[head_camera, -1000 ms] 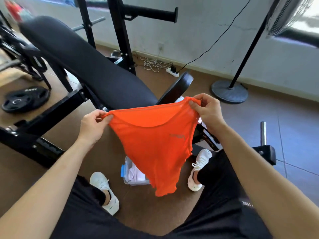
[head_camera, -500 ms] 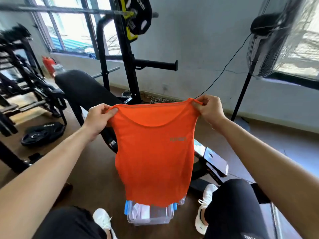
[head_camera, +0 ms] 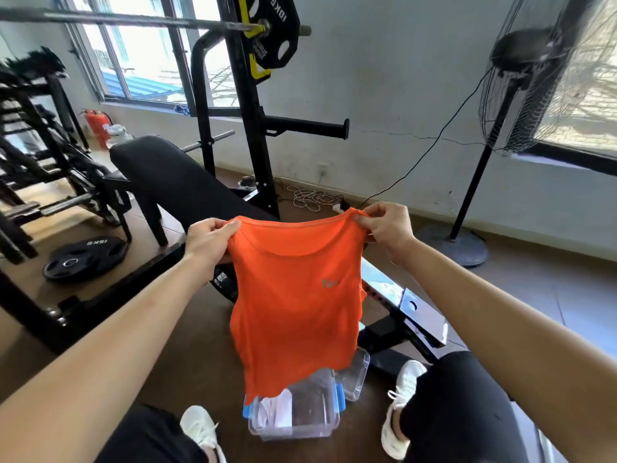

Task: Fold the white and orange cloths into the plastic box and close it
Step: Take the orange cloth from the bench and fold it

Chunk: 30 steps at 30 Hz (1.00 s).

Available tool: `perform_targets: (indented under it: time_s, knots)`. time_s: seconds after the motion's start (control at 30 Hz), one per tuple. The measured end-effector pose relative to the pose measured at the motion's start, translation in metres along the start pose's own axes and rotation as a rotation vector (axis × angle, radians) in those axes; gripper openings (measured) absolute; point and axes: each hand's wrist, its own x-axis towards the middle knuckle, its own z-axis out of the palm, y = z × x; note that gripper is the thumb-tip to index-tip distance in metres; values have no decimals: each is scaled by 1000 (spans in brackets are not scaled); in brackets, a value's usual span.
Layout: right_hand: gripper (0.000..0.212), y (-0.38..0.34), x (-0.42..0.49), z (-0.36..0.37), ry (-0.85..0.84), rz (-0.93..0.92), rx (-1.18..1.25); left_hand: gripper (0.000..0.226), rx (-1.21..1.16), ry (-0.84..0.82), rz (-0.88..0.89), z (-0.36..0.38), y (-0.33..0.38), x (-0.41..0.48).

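I hold an orange cloth (head_camera: 297, 302), a sleeveless top, spread out in the air in front of me. My left hand (head_camera: 208, 240) pinches its left shoulder and my right hand (head_camera: 387, 228) pinches its right shoulder. The cloth hangs straight down, and its hem covers the far edge of the clear plastic box (head_camera: 312, 412) on the floor between my feet. A white cloth (head_camera: 277, 412) lies folded in the left part of the box. The clear lid (head_camera: 354, 375) leans behind the box on its right.
A black weight bench (head_camera: 173, 185) and a barbell rack (head_camera: 240, 128) stand just behind the cloth. A 15 kg plate (head_camera: 83, 257) lies on the floor at left. A standing fan (head_camera: 494, 145) and loose cables (head_camera: 310, 197) are at the right wall.
My view rose from the floor toward the wall, then came down a little. The orange cloth went from bunched and slanted to hanging flat and straight over the box.
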Motion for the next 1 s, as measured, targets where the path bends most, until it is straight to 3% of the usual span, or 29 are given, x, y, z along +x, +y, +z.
perform_targets:
  time_s: [0.37, 0.5, 0.6, 0.7, 0.9, 1.0]
  knots:
    - [15, 18, -60, 44, -164, 94, 142, 16, -120, -238, -175, 52, -22, -62]
    - [24, 29, -84, 47, -226, 102, 147, 16, -162, -307, -214, 64, -31, -86]
    - [11, 39, -97, 46, -288, 74, 147, 15, -170, -321, -220, 72, -37, -98]
    - [2, 47, -110, 42, -342, -13, 121, 17, -163, -305, -213, 75, -43, -107]
    - [34, 64, -131, 27, -328, -291, -247, 41, -238, -389, -272, 70, -40, -127]
    - [35, 69, -135, 25, -274, -388, -308, 42, -178, -521, -200, 67, -40, -135]
